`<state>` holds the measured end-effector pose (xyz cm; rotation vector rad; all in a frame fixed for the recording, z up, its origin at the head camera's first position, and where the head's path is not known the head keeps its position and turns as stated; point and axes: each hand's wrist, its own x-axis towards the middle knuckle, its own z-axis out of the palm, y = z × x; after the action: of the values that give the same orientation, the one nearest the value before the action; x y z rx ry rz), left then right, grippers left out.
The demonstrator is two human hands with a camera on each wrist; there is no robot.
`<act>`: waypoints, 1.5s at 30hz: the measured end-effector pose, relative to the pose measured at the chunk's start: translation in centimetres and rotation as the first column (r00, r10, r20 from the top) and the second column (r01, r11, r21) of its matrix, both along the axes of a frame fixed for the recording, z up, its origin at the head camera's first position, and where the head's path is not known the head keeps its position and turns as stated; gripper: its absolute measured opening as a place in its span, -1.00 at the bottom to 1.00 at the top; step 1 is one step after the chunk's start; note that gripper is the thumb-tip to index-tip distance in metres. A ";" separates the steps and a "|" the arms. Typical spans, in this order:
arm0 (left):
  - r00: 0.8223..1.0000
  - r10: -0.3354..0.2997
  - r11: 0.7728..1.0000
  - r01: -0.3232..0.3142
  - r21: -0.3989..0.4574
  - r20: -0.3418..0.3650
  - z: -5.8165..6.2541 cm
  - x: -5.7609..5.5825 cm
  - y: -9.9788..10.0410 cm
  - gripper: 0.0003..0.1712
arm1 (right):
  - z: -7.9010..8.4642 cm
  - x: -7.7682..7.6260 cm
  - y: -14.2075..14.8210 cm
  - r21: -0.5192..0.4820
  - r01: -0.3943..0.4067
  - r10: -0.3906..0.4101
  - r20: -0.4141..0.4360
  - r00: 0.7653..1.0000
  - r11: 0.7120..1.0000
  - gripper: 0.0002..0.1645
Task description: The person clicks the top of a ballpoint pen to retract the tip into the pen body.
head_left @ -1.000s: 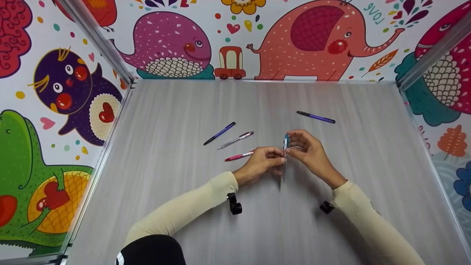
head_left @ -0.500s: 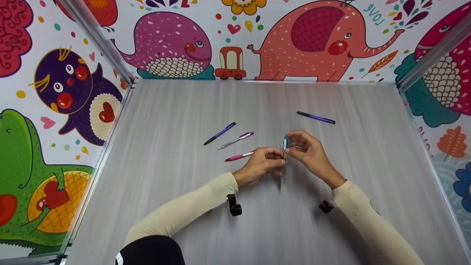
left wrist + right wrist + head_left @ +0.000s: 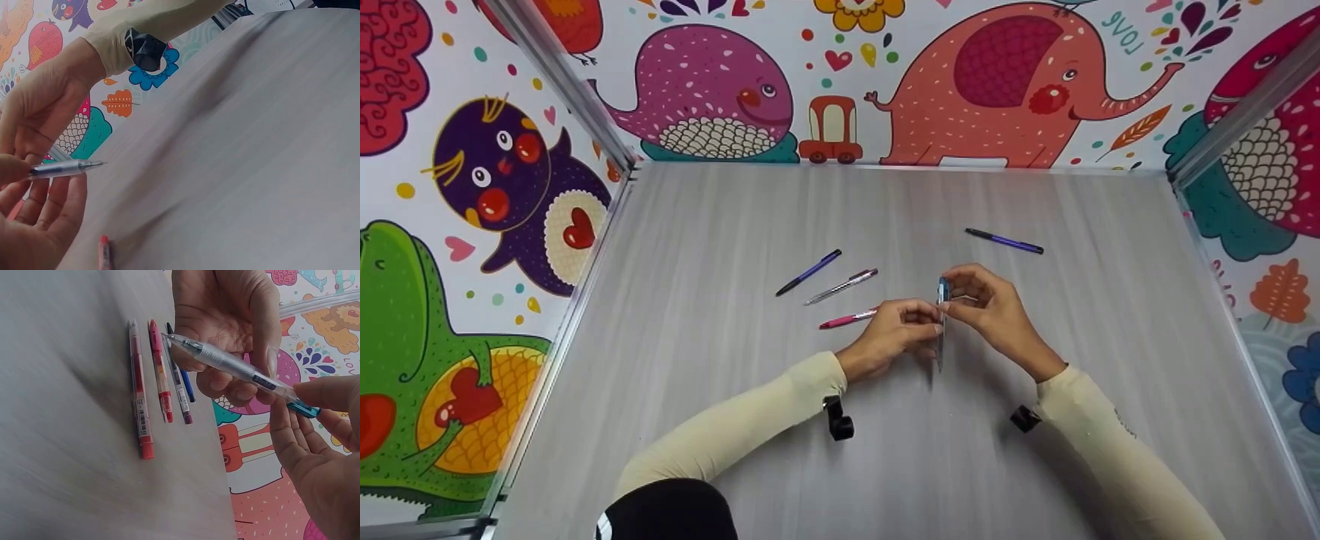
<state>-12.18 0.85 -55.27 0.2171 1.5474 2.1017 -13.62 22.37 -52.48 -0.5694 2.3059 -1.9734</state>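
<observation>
Both hands hold one ballpoint pen (image 3: 236,371) with a clear, ridged grip, a bare metal tip and a teal clip end. In the head view it stands near upright over the table, tip toward the wearer. My left hand (image 3: 894,330) pinches its barrel between thumb and fingers. At the teal end, my right hand (image 3: 986,304) pinches with thumb and fingertips. A pink pen (image 3: 844,320) lies just left of my left hand, partly covered by it. The right wrist view shows a red-capped pen (image 3: 139,394) on the table, hidden in the head view.
Left of the hands lie a clear pen with a dark red end (image 3: 841,286) and a blue-and-black pen (image 3: 808,273). Farther back on the right lies another blue-and-black pen (image 3: 1005,241). Printed panels in metal frames border the wood-grain table (image 3: 735,210).
</observation>
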 end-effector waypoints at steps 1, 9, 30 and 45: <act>1.000 0.001 1.000 -0.001 -0.001 0.002 0.0 0.0 0.0 -0.76 | 0.0 0.0 0.0 -0.002 -0.001 0.001 0.001 1.000 1.000 -0.55; 1.000 0.012 1.000 -0.012 -0.010 -0.020 -0.1 0.0 0.1 -0.76 | -0.2 0.1 -0.1 0.010 0.012 -0.012 -0.005 1.000 1.000 -0.55; 0.970 -0.046 0.969 -0.014 -0.245 -0.241 -0.2 -0.4 -1.2 -0.68 | -0.8 0.8 0.0 -0.029 0.076 -0.076 0.006 0.997 0.997 -0.54; 0.877 -0.076 0.899 -0.146 -0.413 -0.474 -0.3 -1.6 -2.6 -0.84 | -1.5 0.6 0.5 0.024 0.117 -0.116 -0.030 0.993 0.993 -0.70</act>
<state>-13.73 -1.71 -55.57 0.5853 2.2887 1.7321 -13.05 22.88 -53.99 -0.4742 2.4306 -1.9935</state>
